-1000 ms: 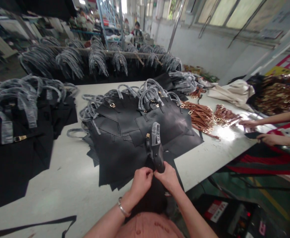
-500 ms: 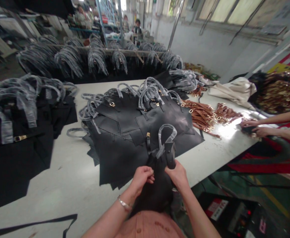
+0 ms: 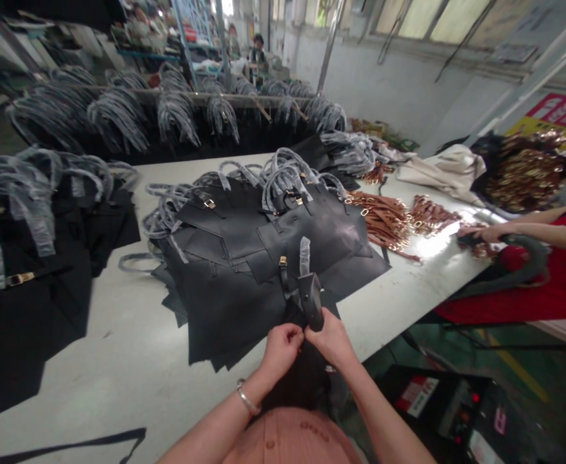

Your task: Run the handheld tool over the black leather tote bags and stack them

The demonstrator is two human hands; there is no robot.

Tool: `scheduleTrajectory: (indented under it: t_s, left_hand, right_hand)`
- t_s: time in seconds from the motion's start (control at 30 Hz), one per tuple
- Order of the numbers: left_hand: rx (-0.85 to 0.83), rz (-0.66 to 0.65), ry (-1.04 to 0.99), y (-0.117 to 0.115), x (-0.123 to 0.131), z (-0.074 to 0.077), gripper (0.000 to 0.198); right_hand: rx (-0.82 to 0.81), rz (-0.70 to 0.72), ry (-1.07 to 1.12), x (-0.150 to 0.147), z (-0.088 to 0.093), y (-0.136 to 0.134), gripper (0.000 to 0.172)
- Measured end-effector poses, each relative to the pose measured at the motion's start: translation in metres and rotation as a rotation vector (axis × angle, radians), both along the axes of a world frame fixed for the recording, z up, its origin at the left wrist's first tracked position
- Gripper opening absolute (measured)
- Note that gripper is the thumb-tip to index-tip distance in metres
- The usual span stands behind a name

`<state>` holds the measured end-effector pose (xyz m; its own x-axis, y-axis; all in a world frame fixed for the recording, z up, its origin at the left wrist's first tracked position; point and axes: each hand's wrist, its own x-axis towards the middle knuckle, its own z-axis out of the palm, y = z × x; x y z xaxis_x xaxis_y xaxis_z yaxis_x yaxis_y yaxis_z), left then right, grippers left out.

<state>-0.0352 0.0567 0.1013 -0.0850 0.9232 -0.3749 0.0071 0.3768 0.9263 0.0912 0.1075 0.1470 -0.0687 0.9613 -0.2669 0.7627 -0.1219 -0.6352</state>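
My left hand (image 3: 282, 353) is closed in a pinch at the near edge of the leather stack, its fingertips close to my right hand; what they pinch is too small to make out. My right hand (image 3: 332, 340) grips a black leather strap (image 3: 311, 298) that curves up over its fingers. A plastic-wrapped bag handle (image 3: 305, 256) rises just beyond the strap. Under both hands a black bag panel (image 3: 295, 383) hangs down toward my body. Beyond them lies a pile of black leather bag panels (image 3: 234, 309) with wrapped handles and a gold buckle (image 3: 283, 261).
More black bag panels (image 3: 65, 303) lie on the white table (image 3: 133, 348) at left. Brown straps with gold rings (image 3: 384, 219) lie at right. A co-worker's hand (image 3: 488, 233) touches some straps. Bags with wrapped handles (image 3: 176, 116) hang on a rail behind. A black machine (image 3: 452, 406) stands lower right.
My hands have come together, the right one moving left with the strap. The wrapped handle has turned from an open loop to nearly edge-on. The view has shifted slightly right.
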Motion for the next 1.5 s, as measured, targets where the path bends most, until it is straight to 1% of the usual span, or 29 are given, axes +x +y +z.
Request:
scheduleTrajectory:
  t_s: [0.1, 0.2, 0.27, 0.33, 0.47, 0.53, 0.6, 0.73, 0.77, 0.87, 0.9, 1.0, 1.07, 1.17, 1.27, 1.33, 1.43, 1.5]
  left_hand:
    - [-0.116, 0.079, -0.231, 0.003, -0.004, 0.002, 0.013]
    - [-0.247, 0.171, -0.451, 0.006, -0.011, 0.006, 0.019]
    - [-0.292, 0.203, -0.533, 0.007, -0.015, 0.007, 0.021]
    - [-0.301, 0.23, -0.565, 0.007, -0.018, 0.007, 0.023]
    - [-0.25, 0.261, -0.554, 0.008, -0.018, 0.002, 0.025]
    - [-0.206, 0.254, -0.525, 0.009, -0.017, -0.002, 0.027]
    - [-0.154, 0.245, -0.465, 0.009, -0.016, -0.005, 0.028]
    - [-0.058, 0.168, -0.339, 0.01, -0.018, -0.005, 0.026]
    - [-0.047, 0.173, -0.32, 0.011, -0.019, -0.004, 0.025]
    - [-0.036, 0.272, -0.279, 0.014, -0.023, -0.003, 0.023]
    - [-0.034, 0.282, -0.269, 0.015, -0.024, -0.003, 0.023]
    - [-0.016, 0.229, -0.232, 0.016, -0.03, -0.009, 0.019]
    - [-0.007, 0.205, -0.211, 0.015, -0.034, -0.014, 0.018]
    - [-0.009, 0.201, -0.206, 0.013, -0.04, -0.019, 0.019]
    - [0.011, 0.161, -0.216, 0.009, -0.043, -0.018, 0.019]
    - [0.012, 0.156, -0.248, 0.007, -0.043, -0.016, 0.019]
    - [-0.034, 0.249, -0.362, 0.005, -0.042, -0.014, 0.021]
    - [-0.077, 0.323, -0.449, 0.004, -0.043, -0.014, 0.026]
  right_hand:
    - [-0.011, -0.052, -0.012, 0.002, -0.002, 0.006, 0.017]
    - [-0.06, -0.086, 0.015, 0.013, -0.001, 0.01, 0.02]
    - [-0.138, -0.052, 0.074, 0.025, 0.005, 0.01, 0.022]
    - [-0.245, 0.017, 0.156, 0.039, 0.015, 0.007, 0.024]
    - [-0.479, 0.159, 0.306, 0.058, 0.038, -0.004, 0.027]
    - [-0.615, 0.215, 0.372, 0.061, 0.045, -0.007, 0.029]
    - [-0.718, 0.232, 0.417, 0.06, 0.045, -0.008, 0.032]
    - [-0.776, 0.191, 0.464, 0.052, 0.034, -0.007, 0.033]
    - [-0.778, 0.187, 0.467, 0.051, 0.031, -0.007, 0.033]
    - [-0.81, 0.201, 0.482, 0.051, 0.03, -0.01, 0.034]
    - [-0.832, 0.212, 0.498, 0.052, 0.031, -0.011, 0.035]
    - [-0.901, 0.231, 0.556, 0.052, 0.032, -0.014, 0.038]
    - [-0.908, 0.216, 0.586, 0.049, 0.03, -0.013, 0.039]
    - [-0.874, 0.194, 0.617, 0.044, 0.026, -0.011, 0.039]
    - [-0.88, 0.203, 0.615, 0.038, 0.025, -0.01, 0.04]
    - [-0.847, 0.205, 0.593, 0.032, 0.026, -0.009, 0.04]
    - [-0.697, 0.148, 0.555, 0.024, 0.026, -0.002, 0.035]
    - [-0.623, 0.102, 0.541, 0.024, 0.027, 0.004, 0.032]
